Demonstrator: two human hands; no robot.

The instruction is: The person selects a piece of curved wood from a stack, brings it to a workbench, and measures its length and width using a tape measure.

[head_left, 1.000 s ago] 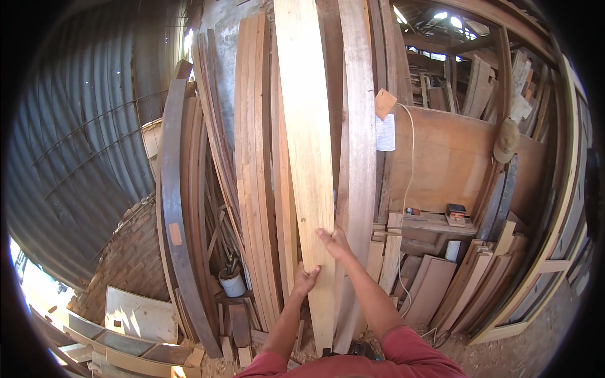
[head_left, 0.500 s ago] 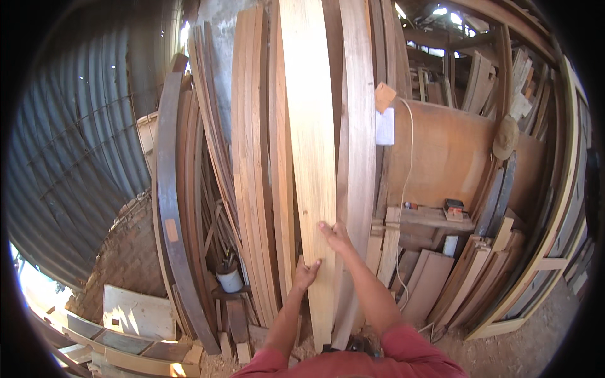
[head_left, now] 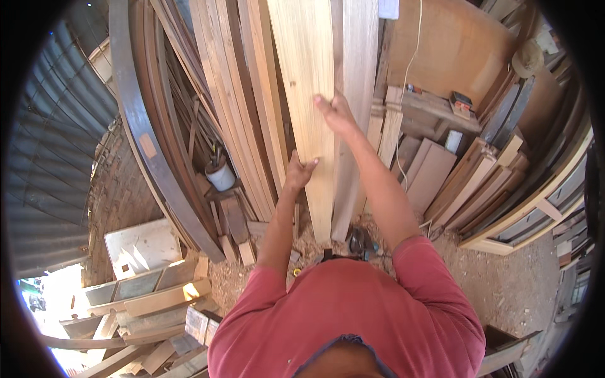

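Observation:
A long pale plank (head_left: 302, 53) stands upright in front of me, its lower end down near the shavings on the floor. My left hand (head_left: 301, 171) is closed on the plank's left edge, thumb across the front face and the other fingers mostly hidden. Higher up, my right hand (head_left: 338, 116) grips the right edge, its thumb also on the front face, close to a small knot. Just behind to the right leans a greyish board (head_left: 358, 75). Left of the plank stand several brown boards (head_left: 220, 82).
A dark curved beam (head_left: 146, 113) leans at the left, with a white bucket (head_left: 220, 177) between it and the boards. Power tool (head_left: 360, 242) lies on the floor by the plank's foot. Offcuts (head_left: 441, 173) and a framed panel (head_left: 542, 214) are at the right; wooden frames (head_left: 148, 293) lie lower left.
The view has tilted downward, so the plank and both hands appear higher and more of my red shirt shows. Both hands keep about the same places on the plank.

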